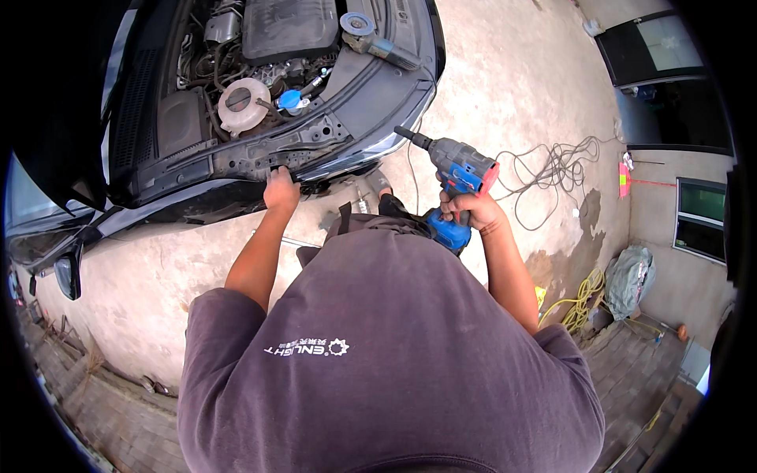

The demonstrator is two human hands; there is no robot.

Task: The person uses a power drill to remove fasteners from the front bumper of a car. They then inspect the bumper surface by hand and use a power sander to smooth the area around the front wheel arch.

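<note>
My right hand (469, 211) is wrapped around the handle of a blue, black and red cordless impact wrench (461, 169). A long dark socket points from its nose toward the car, up and to the left, and a blue battery (448, 231) sits at its base. My left hand (281, 191) is at the edge of the car's fender (236, 189), its fingers curled over the rim beside the engine bay. The fingertips are partly hidden there. Just beyond them lies a dark metal bracket (319, 134) with holes.
An angle grinder (378, 46) rests on the car's front edge. In the engine bay are a white coolant tank (243, 105) and a blue cap (292, 101). A black cable (560, 169) and a yellow hose (582, 303) lie coiled on the right. A mirror (68, 274) juts out left.
</note>
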